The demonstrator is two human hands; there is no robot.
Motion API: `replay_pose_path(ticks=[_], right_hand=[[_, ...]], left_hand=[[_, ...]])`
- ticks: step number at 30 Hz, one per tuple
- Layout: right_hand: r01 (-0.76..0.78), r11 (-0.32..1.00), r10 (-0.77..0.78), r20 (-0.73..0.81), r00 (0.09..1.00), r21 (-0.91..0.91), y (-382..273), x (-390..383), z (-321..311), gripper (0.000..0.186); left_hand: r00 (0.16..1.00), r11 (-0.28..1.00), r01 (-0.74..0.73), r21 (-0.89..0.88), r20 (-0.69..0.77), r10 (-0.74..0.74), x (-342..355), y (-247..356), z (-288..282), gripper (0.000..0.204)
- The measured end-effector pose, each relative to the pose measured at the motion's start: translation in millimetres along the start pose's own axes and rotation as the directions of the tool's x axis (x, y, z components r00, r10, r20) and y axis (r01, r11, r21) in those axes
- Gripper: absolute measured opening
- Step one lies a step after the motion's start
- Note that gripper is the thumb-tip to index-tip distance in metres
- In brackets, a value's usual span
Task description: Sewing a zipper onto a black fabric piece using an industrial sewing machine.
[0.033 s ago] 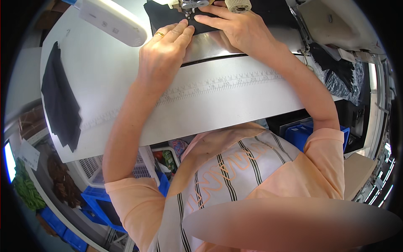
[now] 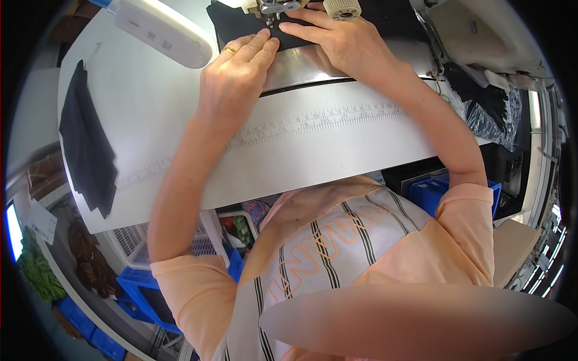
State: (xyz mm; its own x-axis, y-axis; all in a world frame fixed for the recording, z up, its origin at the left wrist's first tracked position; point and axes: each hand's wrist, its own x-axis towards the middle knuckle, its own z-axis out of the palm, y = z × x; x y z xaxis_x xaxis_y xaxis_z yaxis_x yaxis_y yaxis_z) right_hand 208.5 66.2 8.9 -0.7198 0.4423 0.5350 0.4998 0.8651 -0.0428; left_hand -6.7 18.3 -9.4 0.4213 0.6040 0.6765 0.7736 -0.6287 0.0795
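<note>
At the top of the head view, black fabric [image 2: 232, 21] lies on the metal plate [image 2: 292, 67] under a sewing machine's presser foot [image 2: 270, 19]. My left hand [image 2: 235, 75] rests its extended fingertips on the fabric just left of and in front of the foot, a gold ring on one finger. My right hand [image 2: 346, 45] has its fingers stretched over the fabric to the right of the foot, some tips partly behind machine parts. A white lamp-like housing [image 2: 162, 33] hangs to the left of my left hand.
The white worktable [image 2: 301, 150] has a printed scale, with folded black cloth [image 2: 84, 144] at its left. A plastic bag of black pieces [image 2: 494, 114] sits at the right. Below are a white basket [image 2: 132, 240], blue bins [image 2: 135, 289], green [image 2: 39, 271] and brown [image 2: 87, 259] fabric piles.
</note>
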Motion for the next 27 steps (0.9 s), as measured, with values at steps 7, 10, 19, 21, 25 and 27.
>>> replay_pose_path(ticks=[7, 10, 19, 21, 25, 27], right_hand=[[-0.001, 1.0, 0.001, -0.013, 1.0, 0.019, 4.4, 7.5, 1.9, 0.034], [0.006, 1.0, -0.006, -0.015, 1.0, 0.014, 5.9, 7.8, 2.2, 0.034], [-0.036, 0.997, 0.037, -0.019, 0.999, 0.066, 7.7, 8.1, 5.7, 0.029], [-0.06, 0.995, 0.059, 0.013, 0.998, 0.08, 6.8, 14.3, -5.6, 0.028], [-0.264, 0.962, 0.214, 0.408, 0.888, 0.069, 30.4, -6.7, -50.7, 0.042], [-0.282, 0.936, 0.342, 0.346, 0.874, -0.212, 46.8, -30.5, -66.8, 0.044]], left_hand=[[1.0, 0.999, 0.025, 0.02, 0.0, -0.025, 4.5, -4.9, 4.4, 0.024], [1.0, 1.0, 0.014, 0.015, -0.015, -0.013, 5.3, -5.9, 4.5, 0.022], [1.0, 1.0, 0.007, 0.014, 0.012, -0.007, 6.2, -6.5, 4.3, 0.024], [0.999, 0.999, 0.029, 0.014, 0.014, -0.029, 5.6, -6.2, 5.2, 0.024], [0.998, 0.999, 0.046, 0.001, 0.031, -0.046, 3.2, -6.5, 6.6, 0.026], [0.994, 0.994, 0.098, -0.052, 0.048, -0.096, 2.6, -7.5, 6.4, 0.025]])
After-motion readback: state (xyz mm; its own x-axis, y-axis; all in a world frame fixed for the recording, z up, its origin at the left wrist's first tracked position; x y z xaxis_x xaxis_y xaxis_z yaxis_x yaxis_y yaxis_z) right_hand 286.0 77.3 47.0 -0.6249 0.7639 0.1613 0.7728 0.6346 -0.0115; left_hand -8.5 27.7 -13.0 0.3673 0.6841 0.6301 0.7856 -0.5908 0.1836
